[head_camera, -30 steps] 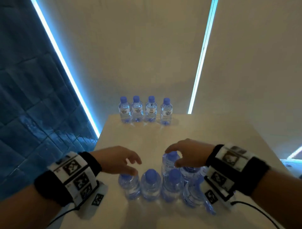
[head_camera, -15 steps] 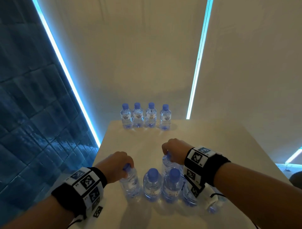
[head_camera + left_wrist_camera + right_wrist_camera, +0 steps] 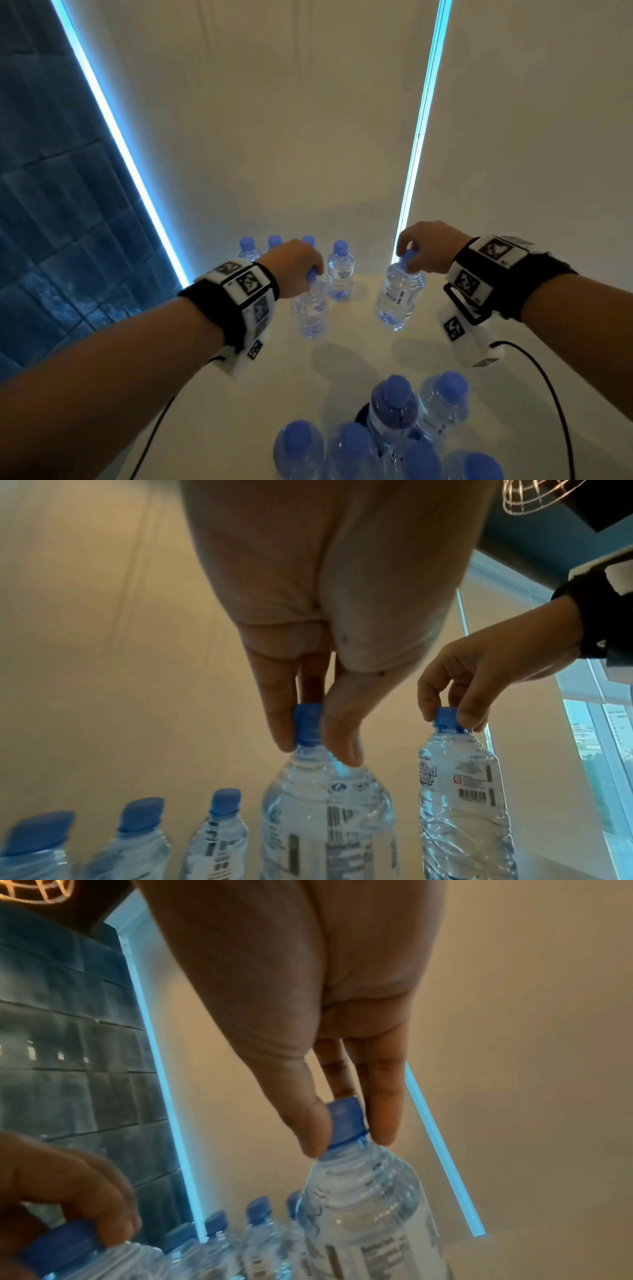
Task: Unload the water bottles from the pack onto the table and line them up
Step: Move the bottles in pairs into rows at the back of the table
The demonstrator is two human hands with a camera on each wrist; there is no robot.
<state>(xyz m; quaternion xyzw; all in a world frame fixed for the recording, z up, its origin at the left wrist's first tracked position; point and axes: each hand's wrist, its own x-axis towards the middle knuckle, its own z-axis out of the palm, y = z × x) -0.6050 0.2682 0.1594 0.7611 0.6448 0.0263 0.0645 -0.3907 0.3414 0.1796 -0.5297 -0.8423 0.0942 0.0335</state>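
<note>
My left hand (image 3: 301,263) pinches the blue cap of a clear water bottle (image 3: 310,308) and holds it above the white table (image 3: 342,346), just in front of the row of bottles (image 3: 339,270) at the far edge. My right hand (image 3: 421,251) pinches the cap of a second bottle (image 3: 399,294), tilted, to the right of that row. In the left wrist view the fingers (image 3: 277,723) clasp the cap (image 3: 308,726). In the right wrist view thumb and fingers (image 3: 308,1123) pinch the other cap (image 3: 344,1123). The pack's bottles (image 3: 394,411) stand near me.
A beige wall with two glowing blue light strips (image 3: 421,137) rises right behind the table's far edge. A dark blue tiled wall (image 3: 51,240) lies past the left edge. Black cables (image 3: 548,370) trail from both wrist cameras over the table.
Both hands closed on bottle caps in the pack, lifted one bottle each and carried them forward to the far row. The head view has tilted, so the pack now sits at the bottom.
</note>
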